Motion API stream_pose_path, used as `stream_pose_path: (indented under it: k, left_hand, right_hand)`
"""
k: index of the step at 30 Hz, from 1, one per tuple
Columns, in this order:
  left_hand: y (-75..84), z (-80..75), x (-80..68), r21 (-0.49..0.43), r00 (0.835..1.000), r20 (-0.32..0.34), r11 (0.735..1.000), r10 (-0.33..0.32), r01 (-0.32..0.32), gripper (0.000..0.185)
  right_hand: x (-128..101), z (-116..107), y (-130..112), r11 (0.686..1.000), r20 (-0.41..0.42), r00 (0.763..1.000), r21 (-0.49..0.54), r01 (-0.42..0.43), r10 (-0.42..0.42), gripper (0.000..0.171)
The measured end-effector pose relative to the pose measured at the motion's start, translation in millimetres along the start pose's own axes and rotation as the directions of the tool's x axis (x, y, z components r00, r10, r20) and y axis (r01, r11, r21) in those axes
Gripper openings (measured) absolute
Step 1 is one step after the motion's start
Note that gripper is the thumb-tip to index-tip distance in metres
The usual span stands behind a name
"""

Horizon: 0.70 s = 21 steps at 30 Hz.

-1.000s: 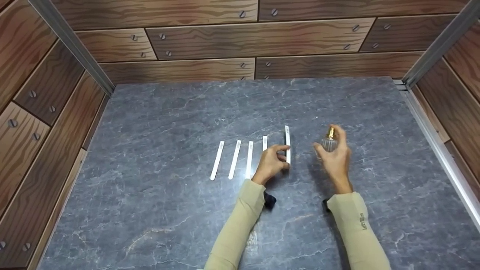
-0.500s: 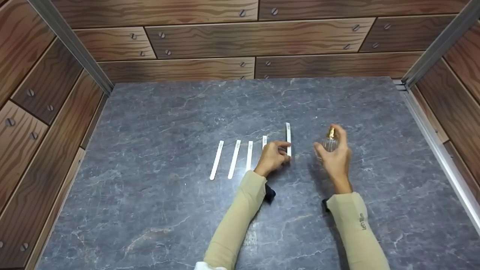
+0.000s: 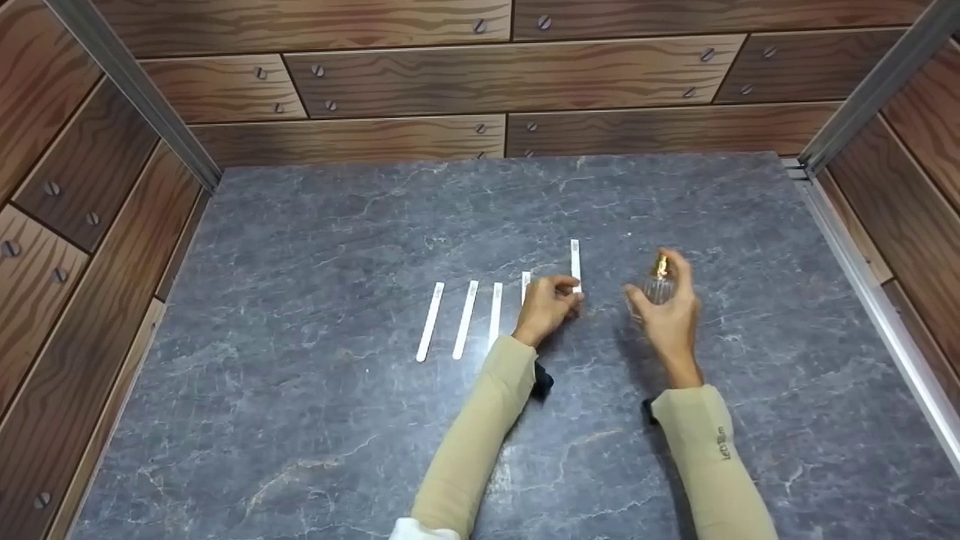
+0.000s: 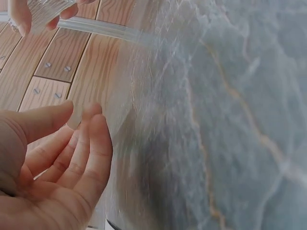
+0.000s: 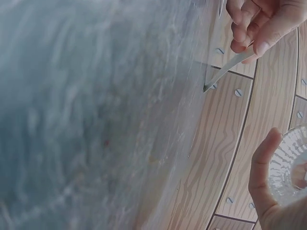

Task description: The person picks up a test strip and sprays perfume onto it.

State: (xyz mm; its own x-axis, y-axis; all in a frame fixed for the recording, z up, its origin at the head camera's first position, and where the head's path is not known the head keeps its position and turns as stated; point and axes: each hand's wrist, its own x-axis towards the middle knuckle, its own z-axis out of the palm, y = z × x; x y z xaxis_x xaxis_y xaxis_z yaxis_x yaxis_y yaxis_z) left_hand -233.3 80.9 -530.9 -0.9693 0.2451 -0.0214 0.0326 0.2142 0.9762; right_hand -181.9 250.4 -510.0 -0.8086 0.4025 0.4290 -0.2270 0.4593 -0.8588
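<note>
A white paper test strip (image 3: 575,259) points away from the body, its near end pinched between thumb and fingers of my left hand (image 3: 546,309). In the right wrist view the strip (image 5: 228,68) slants down from those fingertips, slightly bent. My right hand (image 3: 673,319) grips a ribbed clear glass perfume bottle (image 3: 658,291) to the right of the strip. The index finger lies on top of its gold spray head (image 3: 661,265), and the thumb presses the glass side. The right wrist view shows the bottle's base (image 5: 288,163) tilted toward the camera.
Several more white strips lie left of the left hand, such as the leftmost strip (image 3: 430,322) and one strip (image 3: 526,280) partly hidden by that hand. The grey marbled tabletop (image 3: 300,247) ends at wood-patterned walls (image 3: 390,75) and metal posts.
My left hand has slid the pinched strip a little away from the body, and the strip looks straighter. The right hand with the perfume bottle has stayed nearly still.
</note>
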Motion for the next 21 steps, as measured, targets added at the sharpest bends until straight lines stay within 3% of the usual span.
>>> stream_pose_path:
  k: [9, 21]
  left_hand:
    - [0.8, -1.6, -3.9, 0.055, 0.998, -0.038, 0.997, -0.058, 0.060, 0.029]
    - [6.1, -23.0, -24.8, 0.221, 0.992, -0.107, 0.974, 0.065, -0.041, 0.033]
  right_hand:
    - [-1, 0, 1, 0.999, 0.005, 0.999, 0.011, 0.034, -0.035, 0.063]
    - [-2, -1, -1, 1.000, 0.002, 1.000, -0.004, 0.026, -0.026, 0.065]
